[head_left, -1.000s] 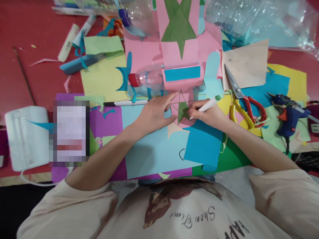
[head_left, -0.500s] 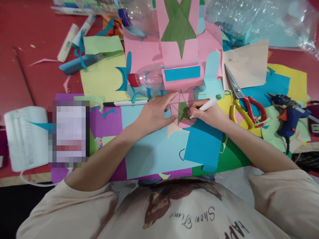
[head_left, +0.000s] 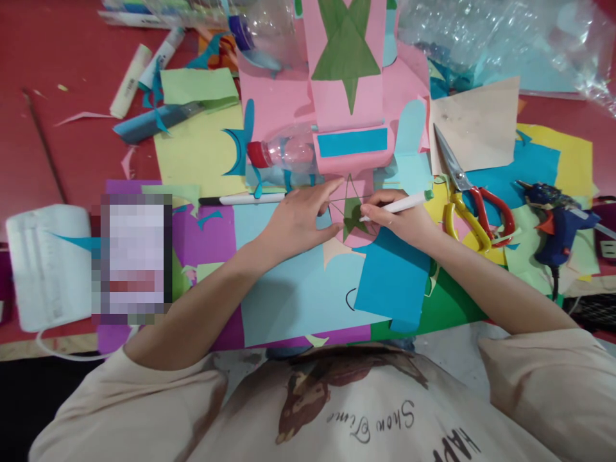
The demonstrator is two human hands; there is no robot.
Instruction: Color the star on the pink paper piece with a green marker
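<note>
My right hand (head_left: 397,215) grips a white marker with a green end (head_left: 409,202), its tip on a green star (head_left: 352,212) drawn on pink paper (head_left: 341,186). The star's lower part is filled in green, while its upper point is only outlined. Fingers spread, my left hand (head_left: 303,215) lies flat at the paper's left edge. Above the hands, the pink paper piece carries a blue rectangle (head_left: 353,142) and a larger filled green star (head_left: 346,51). A clear plastic bottle with a red cap (head_left: 255,155) lies beside it.
Scissors with red and yellow handles (head_left: 474,205) and a blue glue gun (head_left: 556,221) lie on the right. A black-tipped marker (head_left: 240,199) rests near my left hand. At left are a blurred-out phone (head_left: 135,250) and a white pouch-like item (head_left: 52,263). Light blue card (head_left: 283,295) lies below.
My right hand has shifted slightly, moving the marker tip up and left on the star. The marker now tilts flatter. My left hand has stayed in place.
</note>
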